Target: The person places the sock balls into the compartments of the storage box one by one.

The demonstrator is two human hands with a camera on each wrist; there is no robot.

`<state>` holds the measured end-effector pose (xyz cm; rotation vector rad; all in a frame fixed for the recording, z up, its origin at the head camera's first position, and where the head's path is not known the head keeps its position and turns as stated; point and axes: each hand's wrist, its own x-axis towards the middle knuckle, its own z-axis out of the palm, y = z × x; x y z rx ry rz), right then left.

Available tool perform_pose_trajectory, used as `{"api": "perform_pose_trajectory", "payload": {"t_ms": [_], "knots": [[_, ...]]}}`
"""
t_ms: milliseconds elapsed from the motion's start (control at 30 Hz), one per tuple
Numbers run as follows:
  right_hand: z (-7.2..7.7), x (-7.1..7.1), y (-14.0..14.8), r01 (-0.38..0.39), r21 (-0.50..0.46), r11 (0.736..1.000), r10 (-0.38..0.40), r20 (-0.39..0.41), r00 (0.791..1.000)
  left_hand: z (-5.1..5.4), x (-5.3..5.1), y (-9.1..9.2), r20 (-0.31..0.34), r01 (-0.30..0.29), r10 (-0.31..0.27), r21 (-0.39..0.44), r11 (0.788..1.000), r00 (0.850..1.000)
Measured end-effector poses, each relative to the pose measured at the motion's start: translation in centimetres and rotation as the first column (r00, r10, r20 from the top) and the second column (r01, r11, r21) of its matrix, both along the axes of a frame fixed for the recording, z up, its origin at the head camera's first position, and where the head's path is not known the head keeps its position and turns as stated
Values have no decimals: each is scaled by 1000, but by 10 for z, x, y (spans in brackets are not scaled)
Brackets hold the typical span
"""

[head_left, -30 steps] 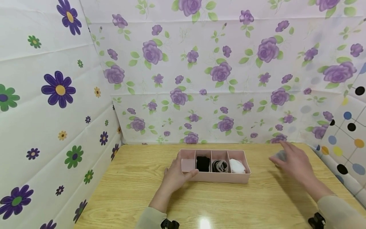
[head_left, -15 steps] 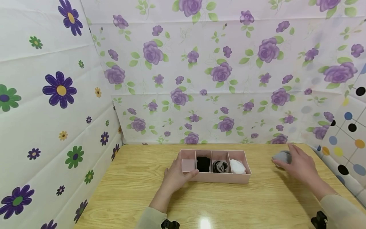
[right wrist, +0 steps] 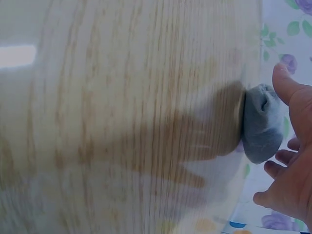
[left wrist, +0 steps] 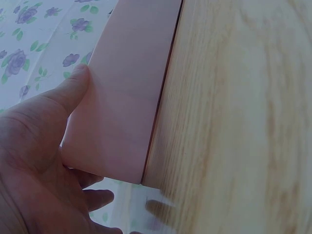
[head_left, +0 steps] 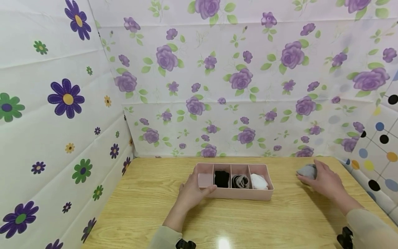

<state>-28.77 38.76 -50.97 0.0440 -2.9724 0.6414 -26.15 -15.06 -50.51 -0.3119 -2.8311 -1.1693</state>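
In the head view, a pink divided storage box (head_left: 240,193) stands on the table. My left hand (head_left: 190,191) grips its left end, thumb at the front wall and fingers round the corner. The bare floor of the leftmost compartment shows. To its right lie a black rolled sock (head_left: 221,179), a grey-and-black striped rolled sock (head_left: 240,181) and a white sock bundle (head_left: 259,182), each in its own compartment. A grey rolled sock (right wrist: 262,124) sits on the table at the far right. Around it my right hand (head_left: 326,180) is spread, thumb and fingers apart.
The light wooden table (head_left: 248,221) ends at a flowered cloth wall (head_left: 224,83) behind. Another flowered cloth (head_left: 46,138) rises on the left, and a dotted cloth (head_left: 377,155) borders the right side.
My right hand has moved slightly right and nearer, and more of the grey rolled sock shows. The left hand and box have stayed in place.
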Motion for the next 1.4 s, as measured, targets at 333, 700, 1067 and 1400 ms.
{"api": "perform_pose_trajectory", "payload": {"t_ms": [333,700,1067,1400], "knots": [[-6,-6,2,2,-6,1000,-2,14,1000,-1,0,-1,5,0,0,-9,1000,1000],[-6,-6,4,10,39,999,-12,37,999,0,1,-1,12,-3,3,-17,1000,1000],[-8,-8,4,35,68,997,-35,10,999,-2,-1,-1,7,-2,3,-27,1000,1000],[-8,-7,5,29,69,997,-29,-4,1000,1,1,0,13,-5,5,-11,1000,1000]]}}
